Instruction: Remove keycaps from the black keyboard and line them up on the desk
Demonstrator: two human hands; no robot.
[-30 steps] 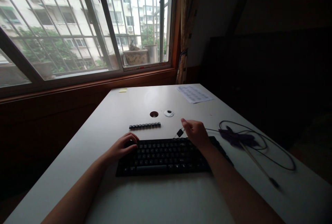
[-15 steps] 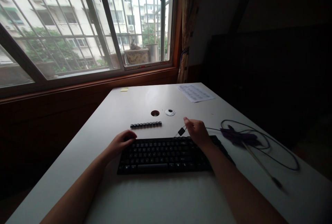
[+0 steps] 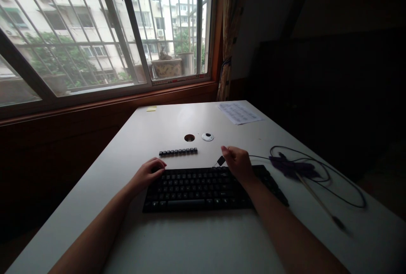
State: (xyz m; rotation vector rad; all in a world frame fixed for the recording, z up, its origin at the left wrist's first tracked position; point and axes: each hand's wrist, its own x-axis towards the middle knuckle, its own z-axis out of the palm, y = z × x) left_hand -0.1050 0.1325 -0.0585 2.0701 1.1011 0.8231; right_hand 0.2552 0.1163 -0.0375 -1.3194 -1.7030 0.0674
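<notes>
A black keyboard (image 3: 187,187) lies flat on the white table. My left hand (image 3: 149,171) is at its upper left corner, fingers curled and gripping the edge. Over the upper right part of the keyboard, my right hand (image 3: 237,162) is closed around a wire keycap puller (image 3: 220,161). The puller's black body and a thin wire stick out on the left side of that hand, with the wire reaching down to the keyboard's top row. Beyond the keyboard stands a neat row of several black keycaps (image 3: 178,152). My right hand hides the rest of the puller.
A round hole (image 3: 189,138) and a white cable-hole cover (image 3: 207,137) are past the keycaps. To the right lie a coiled cable (image 3: 330,172), a purple cloth (image 3: 290,167) and a thin brush (image 3: 320,202). Printed papers (image 3: 240,113) and yellow notes (image 3: 151,108) sit at the back.
My right hand has shifted slightly left with the keycap puller, and less of the puller's wire shows. My left hand stays at the keyboard's corner.
</notes>
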